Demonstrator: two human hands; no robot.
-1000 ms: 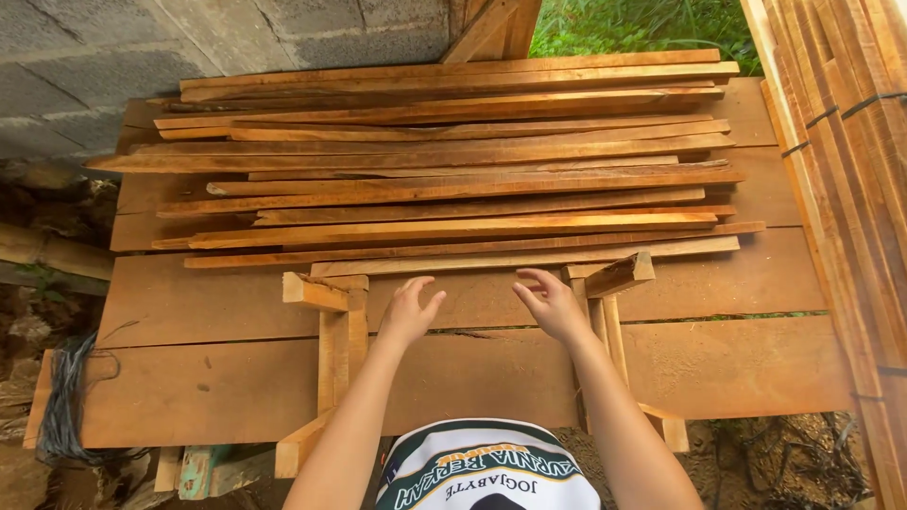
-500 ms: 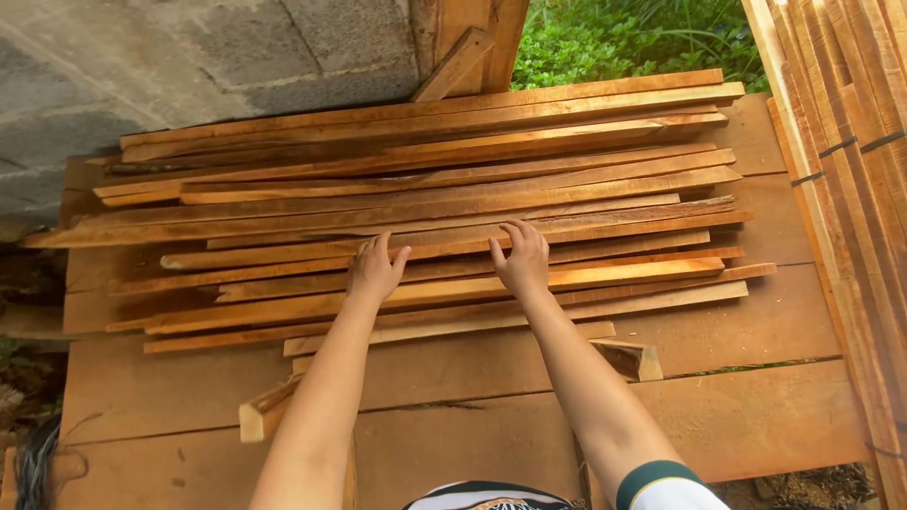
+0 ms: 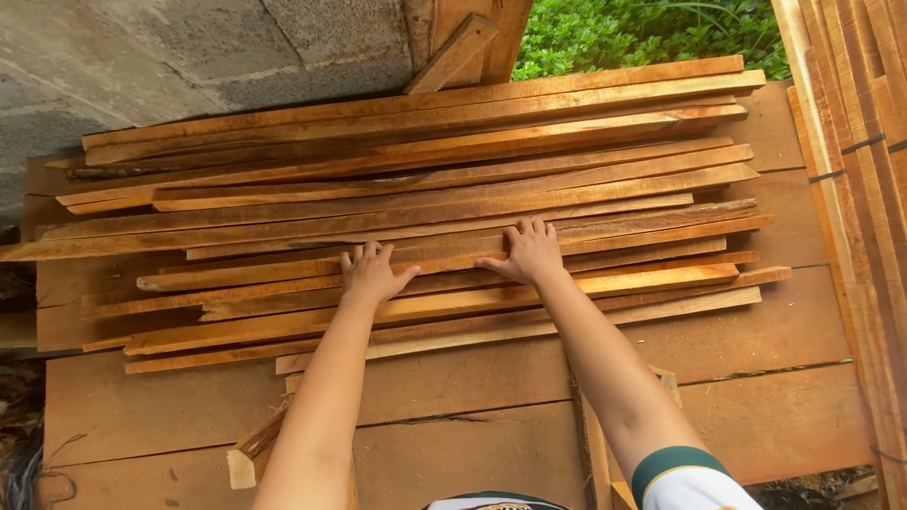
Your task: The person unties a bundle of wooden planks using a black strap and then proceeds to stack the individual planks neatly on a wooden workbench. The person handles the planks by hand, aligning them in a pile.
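Both hands flat on a loose pile of rough-sawn wooden slats.

The left hand (image 3: 371,272) and right hand (image 3: 529,252) rest palm-down, side by side, on the same orange-brown slat (image 3: 453,255) near the middle of the slat pile (image 3: 425,189); fingers lie extended and slightly spread, thumbs angled out, gripping nothing. The slats are long, thin and narrow, with streaky grain, paler sawn edges and uneven ends, stacked roughly parallel and fanning a little. They lie on a table of wide, flat planks (image 3: 472,397), duller brown with a crack along one seam. A small wooden frame (image 3: 265,444) of square-section sticks sits at the near edge. At the right stand bundled planks (image 3: 864,189); behind is a grey concrete block wall (image 3: 189,57) and green foliage (image 3: 642,33).
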